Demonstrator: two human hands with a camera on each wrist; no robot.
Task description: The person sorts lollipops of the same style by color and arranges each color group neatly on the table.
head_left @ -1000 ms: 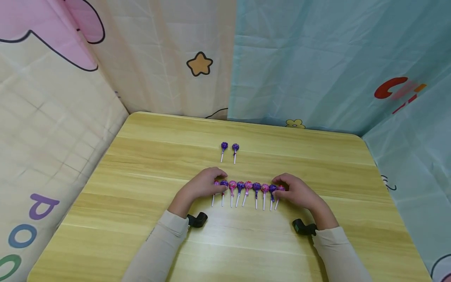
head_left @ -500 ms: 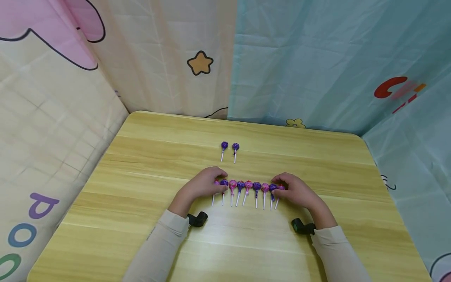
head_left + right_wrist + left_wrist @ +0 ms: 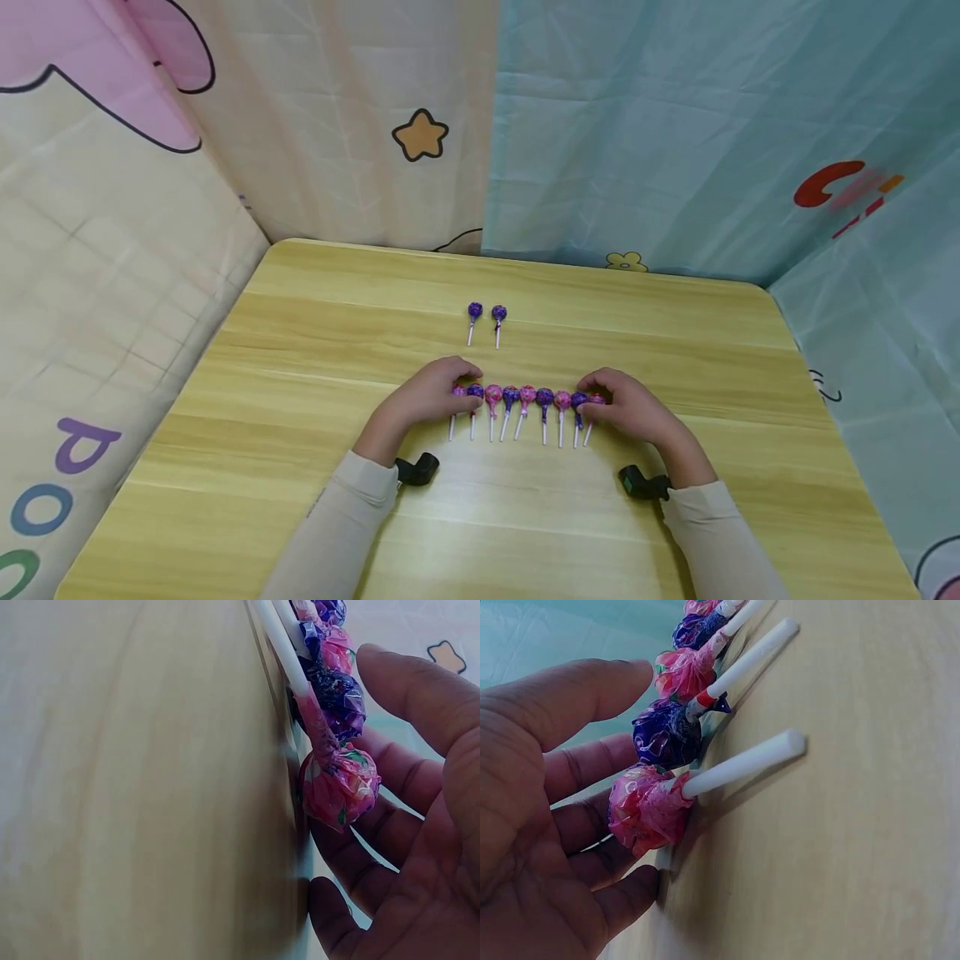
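Observation:
Several wrapped lollipops, alternating pink and purple, lie side by side in a row on the table, a pink lollipop [image 3: 527, 394] near the middle. Cupped round the row's left end is my left hand [image 3: 429, 390], its fingers behind the pink end lollipop [image 3: 646, 810] and its thumb over the neighbouring purple lollipop [image 3: 664, 736]. At the other end my right hand [image 3: 633, 408] curves loosely round the pink end lollipop [image 3: 341, 787], beside a purple lollipop [image 3: 343, 701]. Neither hand pinches a lollipop; exact finger contact is partly hidden. The white sticks point toward me.
Two more purple lollipops, a left one [image 3: 476, 310] and a right one [image 3: 499, 312], lie farther back on the wooden table [image 3: 360, 317]. Printed curtains [image 3: 637, 125] hang behind the far edge and along both sides. Each wrist wears a small black camera [image 3: 418, 469].

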